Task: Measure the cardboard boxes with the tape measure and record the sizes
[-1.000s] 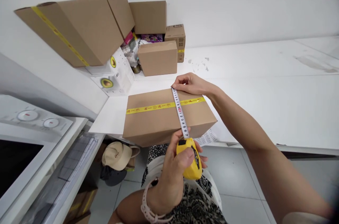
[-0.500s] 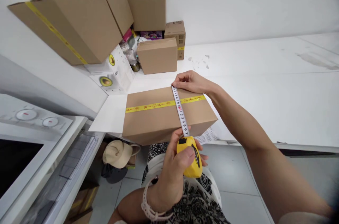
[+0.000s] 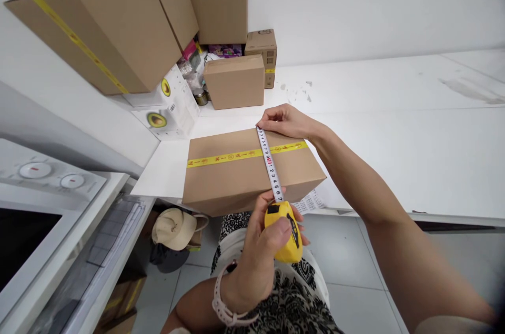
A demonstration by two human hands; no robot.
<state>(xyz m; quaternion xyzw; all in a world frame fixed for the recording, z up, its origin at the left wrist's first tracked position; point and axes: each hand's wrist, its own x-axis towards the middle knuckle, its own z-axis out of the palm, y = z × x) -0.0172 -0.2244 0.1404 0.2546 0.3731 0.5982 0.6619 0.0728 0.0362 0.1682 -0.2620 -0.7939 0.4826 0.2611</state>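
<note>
A brown cardboard box (image 3: 224, 179) with yellow printed tape along its top lies at the front edge of the white table. Across its width runs the pulled-out blade of a tape measure (image 3: 287, 239), whose yellow case sits in my left hand (image 3: 256, 252), just past the box's near edge, with the thumb on top. My right hand (image 3: 290, 121) pinches the blade's free end at the box's far edge. The blade's numbers face up, and it crosses the yellow tape. Part of the left fingers is hidden behind the case.
Several other cardboard boxes (image 3: 236, 84) and white cartons with avocado pictures (image 3: 165, 115) stand at the back left. A microwave (image 3: 43, 186) is on the left. Below the table hang or lie a beige cap (image 3: 173, 229) and a dark one. Printed paper (image 3: 310, 201) sticks out beneath the box.
Both hands hold the tape measure in the same position across the box. Only a very slight shift of the view shows.
</note>
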